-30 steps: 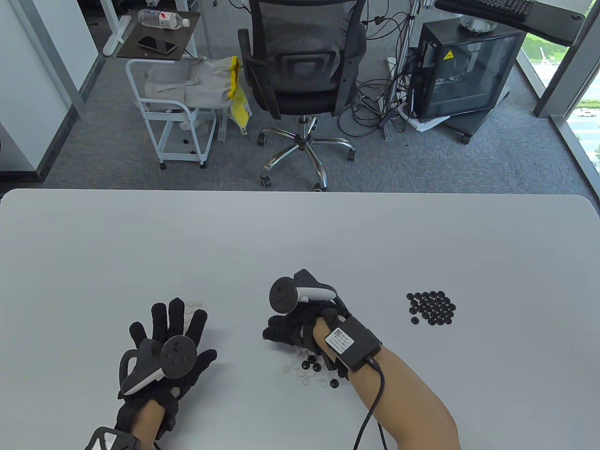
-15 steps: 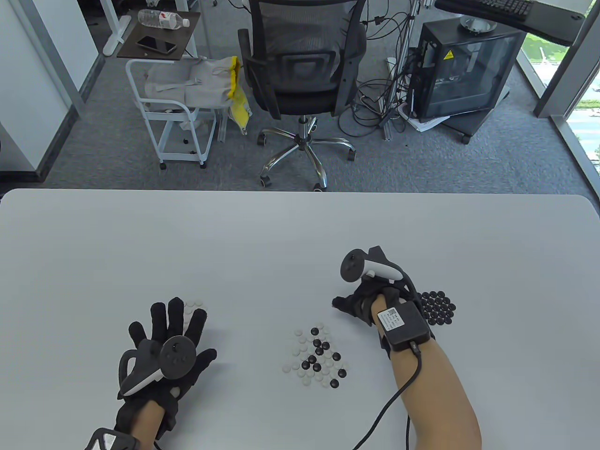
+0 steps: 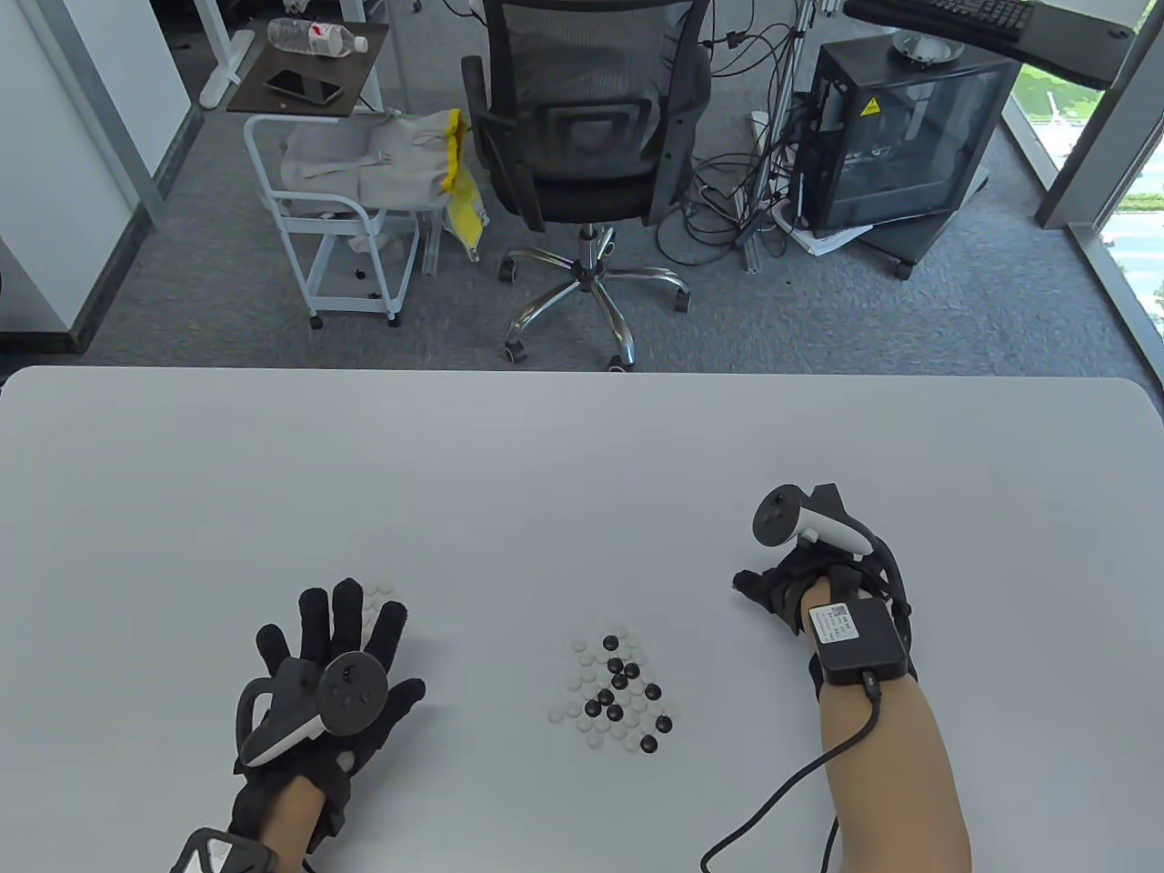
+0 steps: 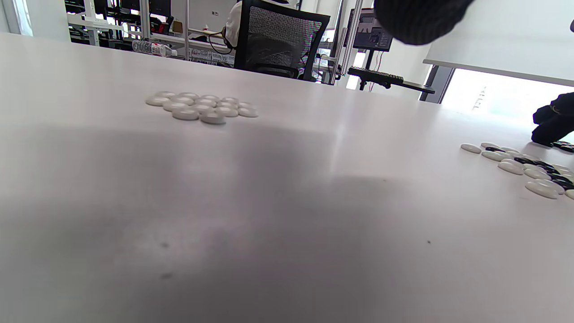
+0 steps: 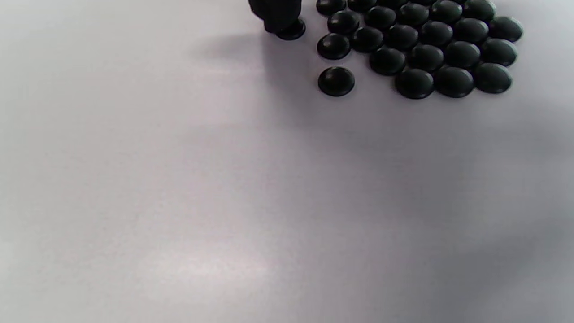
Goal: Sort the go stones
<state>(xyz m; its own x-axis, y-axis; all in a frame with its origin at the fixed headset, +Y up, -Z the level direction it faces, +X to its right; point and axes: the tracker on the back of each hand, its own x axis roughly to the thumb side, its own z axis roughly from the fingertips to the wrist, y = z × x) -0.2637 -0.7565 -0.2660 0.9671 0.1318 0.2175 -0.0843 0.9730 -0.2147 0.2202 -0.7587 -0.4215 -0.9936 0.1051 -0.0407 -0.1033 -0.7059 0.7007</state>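
Mixed stones [image 3: 614, 691] mid-table [image 3: 582, 455]: small, hard, light, slick domes; pinch 1 by its rim. Left hand [image 3: 332, 673] left of them, flat, splayed. Right hand [image 3: 800, 591] right of them; grip unclear, fingertip [image 5: 278, 15] at black stone [image 5: 291, 30].

White table [image 3: 582, 455] w/ white pile [image 4: 202, 106], mixed stones [image 3: 614, 691], black pile [image 5: 417, 49]

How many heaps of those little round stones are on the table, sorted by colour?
All-white heap: 1
All-black heap: 1
Mixed black-and-white heap: 1
Total: 3 heaps
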